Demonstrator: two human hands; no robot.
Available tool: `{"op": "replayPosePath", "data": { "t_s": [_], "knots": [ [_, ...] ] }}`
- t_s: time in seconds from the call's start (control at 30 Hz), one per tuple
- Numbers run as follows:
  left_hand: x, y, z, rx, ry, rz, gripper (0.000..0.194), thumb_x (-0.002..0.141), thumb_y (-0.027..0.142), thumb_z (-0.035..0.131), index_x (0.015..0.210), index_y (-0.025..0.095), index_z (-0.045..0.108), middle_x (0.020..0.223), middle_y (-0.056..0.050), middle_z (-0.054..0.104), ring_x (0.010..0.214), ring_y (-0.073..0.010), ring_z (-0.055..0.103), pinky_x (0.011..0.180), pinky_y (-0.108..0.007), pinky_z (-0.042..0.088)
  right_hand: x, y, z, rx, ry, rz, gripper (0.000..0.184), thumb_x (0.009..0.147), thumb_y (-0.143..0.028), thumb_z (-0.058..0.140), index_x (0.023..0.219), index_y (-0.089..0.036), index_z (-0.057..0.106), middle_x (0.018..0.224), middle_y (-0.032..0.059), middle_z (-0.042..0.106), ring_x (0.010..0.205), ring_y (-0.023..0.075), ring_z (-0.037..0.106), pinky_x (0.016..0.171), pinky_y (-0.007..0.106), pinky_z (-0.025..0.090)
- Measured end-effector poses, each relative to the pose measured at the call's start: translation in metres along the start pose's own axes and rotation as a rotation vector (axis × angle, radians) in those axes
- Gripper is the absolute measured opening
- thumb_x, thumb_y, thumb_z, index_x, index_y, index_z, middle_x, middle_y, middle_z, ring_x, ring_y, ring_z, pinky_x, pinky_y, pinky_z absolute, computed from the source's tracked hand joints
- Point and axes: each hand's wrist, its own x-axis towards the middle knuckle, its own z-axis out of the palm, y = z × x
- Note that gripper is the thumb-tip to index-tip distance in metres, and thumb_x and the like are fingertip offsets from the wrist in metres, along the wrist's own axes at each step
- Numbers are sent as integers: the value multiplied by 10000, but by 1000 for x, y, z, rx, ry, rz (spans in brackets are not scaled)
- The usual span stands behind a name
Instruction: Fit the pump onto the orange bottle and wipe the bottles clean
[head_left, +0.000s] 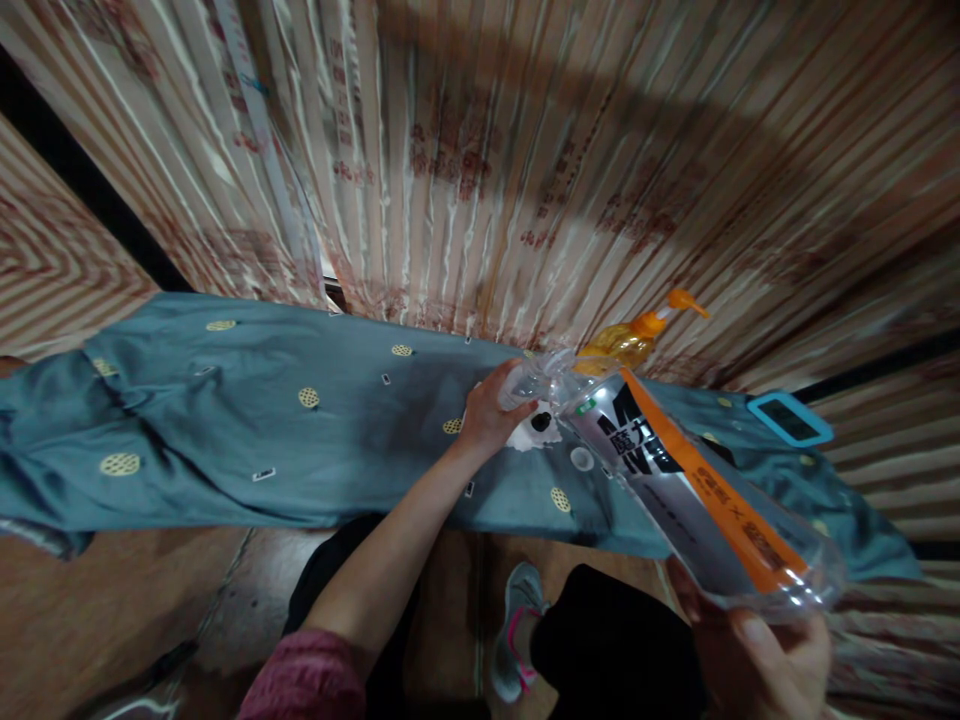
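Observation:
A large clear plastic bottle (pixel 675 480) with a silver and orange label lies tilted across my view, its narrow end toward the left. My right hand (pixel 780 650) grips its wide bottom end. My left hand (pixel 491 410) is closed around a clear plastic piece (pixel 521 385) at the bottle's narrow end; I cannot tell whether the two are joined. Just below the left fingers is a crumpled white paper (pixel 525 436) with a small black round thing (pixel 540 423) on it. A whitish round cap (pixel 582 459) lies beside it.
A yellow pump bottle (pixel 626 340) with an orange pump head stands behind the clear bottle. A blue-framed device (pixel 791 418) lies at the right. Green patterned cloth (pixel 337 430) covers the long narrow surface, with striped curtains (pixel 480 180) hanging behind. A cable (pixel 142 706) runs along the floor.

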Motion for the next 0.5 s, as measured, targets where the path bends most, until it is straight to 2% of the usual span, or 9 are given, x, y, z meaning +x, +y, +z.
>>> {"op": "replayPosePath", "data": {
  "t_s": [0.17, 0.33, 0.43, 0.5],
  "knots": [
    [0, 0, 0, 1, -15, -1, 553, 739, 246, 763, 1257, 228, 572, 1244, -47, 695, 1102, -237, 668, 971, -366, 523, 3, 2, -2, 4, 13, -17, 720, 622, -267, 832, 1294, -185, 587, 764, 55, 693, 527, 186, 593, 405, 273, 453],
    [0, 2, -1, -6, -13, 0, 546, 736, 244, 765, 1249, 227, 580, 1231, -42, 700, 1082, -233, 675, 955, -357, 532, 4, 1, -1, 16, 33, -9, 680, 582, -280, 854, 1218, -199, 630, 788, 53, 697, 610, 193, 632, 552, 332, 568],
    [0, 1, -1, -3, -9, 0, 549, 732, 242, 767, 1250, 240, 585, 1239, -35, 698, 1083, -233, 677, 949, -353, 537, 3, 1, 1, 12, 42, -15, 628, 574, -303, 852, 1160, -194, 654, 749, 53, 685, 668, 216, 650, 568, 331, 575],
    [0, 1, -1, 0, -5, -4, 559, 729, 239, 770, 1255, 241, 583, 1242, -37, 698, 1094, -236, 674, 956, -357, 534, 2, 0, 2, 5, 39, 0, 648, 599, -306, 844, 1202, -194, 637, 762, 48, 679, 695, 212, 654, 595, 326, 577]
  ]
}}
